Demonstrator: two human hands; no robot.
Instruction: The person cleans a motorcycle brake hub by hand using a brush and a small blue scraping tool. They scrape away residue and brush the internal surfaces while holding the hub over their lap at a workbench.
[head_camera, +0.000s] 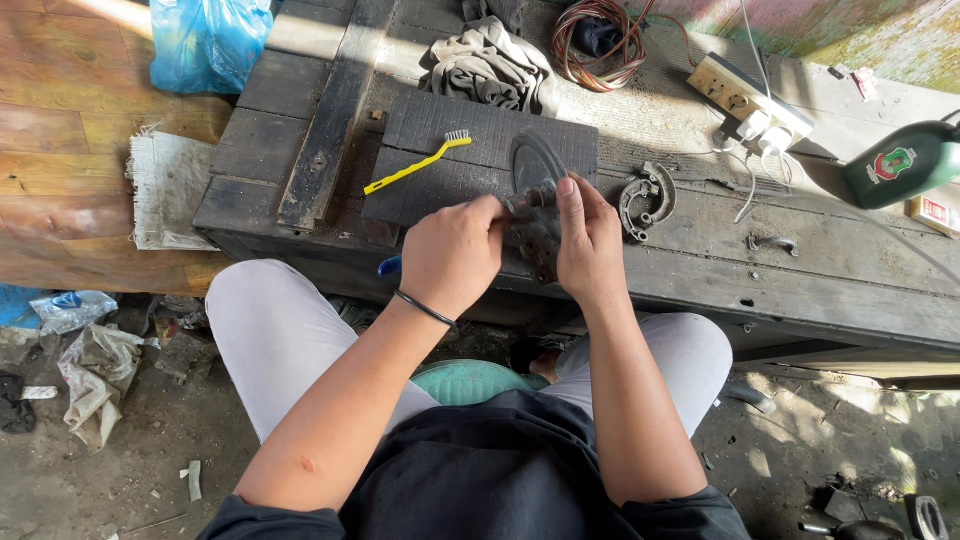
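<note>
Between both hands, over the edge of a worn wooden bench (700, 290), sits a dark, greasy metal part (537, 235). The left hand (452, 252) is curled around its near side in a closed grip, and the right hand (585, 240) pinches its other side, fingers upright. Judging by this hold, the person is working the part by hand, perhaps fitting or cleaning it. Just beyond the left hand lies a yellow brush (415, 165); right of the right hand lies a curved brake shoe (647, 198). Any next move would need a steady two-handed grip.
</note>
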